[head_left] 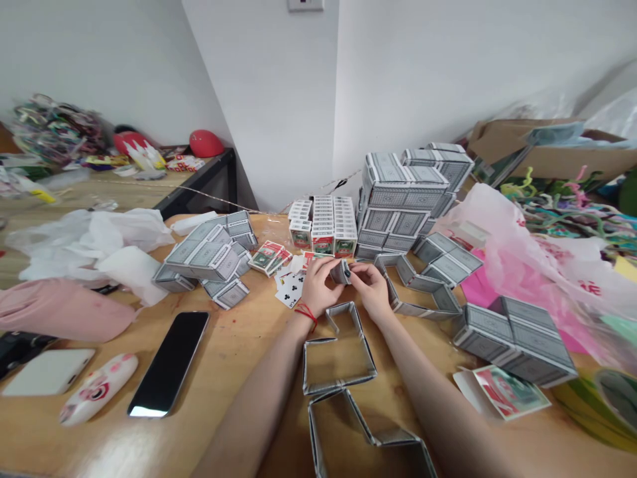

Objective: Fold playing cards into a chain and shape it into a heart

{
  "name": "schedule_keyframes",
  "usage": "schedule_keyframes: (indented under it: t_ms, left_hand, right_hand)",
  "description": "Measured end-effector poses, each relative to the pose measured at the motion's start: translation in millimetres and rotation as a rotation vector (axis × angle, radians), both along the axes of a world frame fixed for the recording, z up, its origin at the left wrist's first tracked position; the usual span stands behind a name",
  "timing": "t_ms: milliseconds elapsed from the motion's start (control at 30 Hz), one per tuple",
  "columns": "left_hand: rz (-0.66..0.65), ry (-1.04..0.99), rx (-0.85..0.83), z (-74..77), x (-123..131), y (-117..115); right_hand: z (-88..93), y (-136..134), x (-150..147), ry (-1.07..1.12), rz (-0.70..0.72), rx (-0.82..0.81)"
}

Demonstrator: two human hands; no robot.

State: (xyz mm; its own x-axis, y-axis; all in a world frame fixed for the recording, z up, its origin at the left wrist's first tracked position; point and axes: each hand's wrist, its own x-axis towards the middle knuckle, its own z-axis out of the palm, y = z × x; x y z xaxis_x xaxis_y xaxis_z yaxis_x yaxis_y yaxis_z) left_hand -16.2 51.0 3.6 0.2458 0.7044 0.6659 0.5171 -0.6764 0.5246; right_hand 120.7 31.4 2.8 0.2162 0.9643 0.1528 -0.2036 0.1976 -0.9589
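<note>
Folded card (341,272) found above the desk (233,352), held at narrow grip between the fingertips of the left hand (321,287) and the right hand (371,287). From it, a card frame (343,384) stands at six o'clock between the forearms, playing-card boxes (323,229) at eleven and a card tower (393,199) at one. A phone (169,365) lies well apart at eight o'clock.

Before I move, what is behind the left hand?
Loose playing cards show partly behind the left hand, with card boxes farther back. The hand covers part of the cards; anything directly behind it cannot be seen.
</note>
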Motion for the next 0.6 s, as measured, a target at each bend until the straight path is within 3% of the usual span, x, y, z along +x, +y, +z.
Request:
schedule_keyframes:
  t_ms: [333, 600]
  left_hand:
    - [-0.058, 0.004, -0.020, 2.9, 0.1, -3.8]
    - [-0.081, 0.020, -0.023, 1.4, 0.2, -4.4]
  right_hand:
    - [-2.9, 0.4, -0.7, 0.151, 0.254, -0.146]
    - [1.7, -1.3, -0.3, 0.230, 0.316, -0.220]
